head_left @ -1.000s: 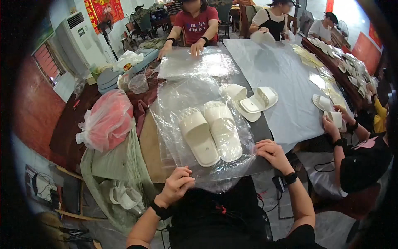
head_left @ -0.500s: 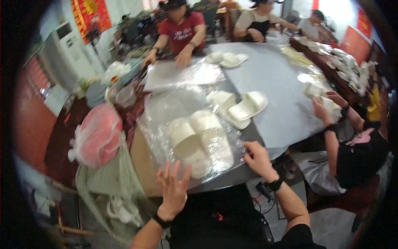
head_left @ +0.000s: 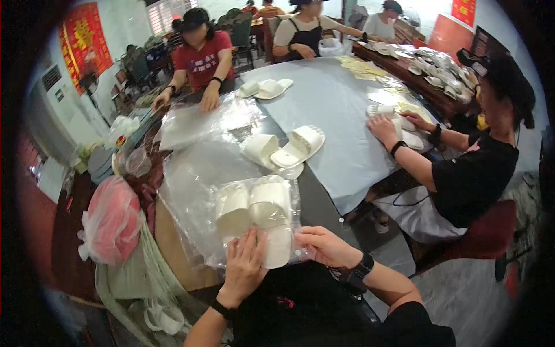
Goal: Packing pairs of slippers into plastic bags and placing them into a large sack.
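A pair of cream slide slippers (head_left: 269, 202) lies side by side inside a clear plastic bag (head_left: 296, 203), at the table's near edge in front of me. My left hand (head_left: 247, 263) rests on the bagged pair, its fingers stretched out flat over the near end of the left slipper. At the bag's right side, my right hand (head_left: 328, 247) pinches the plastic edge between thumb and fingers. Just beyond, another pair of cream slippers (head_left: 298, 151) sits unbagged, one partly on top of the other. More clear plastic bags (head_left: 199, 168) are spread flat to the left.
Across the table a person in a red shirt (head_left: 202, 63) touches a stack of clear bags (head_left: 188, 128). At right, a seated person in black (head_left: 491, 162) handles cream slippers (head_left: 410, 139). A pink bundle in plastic (head_left: 113, 220) stands left. Light grey sheeting (head_left: 335, 115) covers the table's right part.
The bagged slippers now sit nearer my body. My left hand has come down flat onto them, and my right hand has moved left to the bag's edge. The view has swung right.
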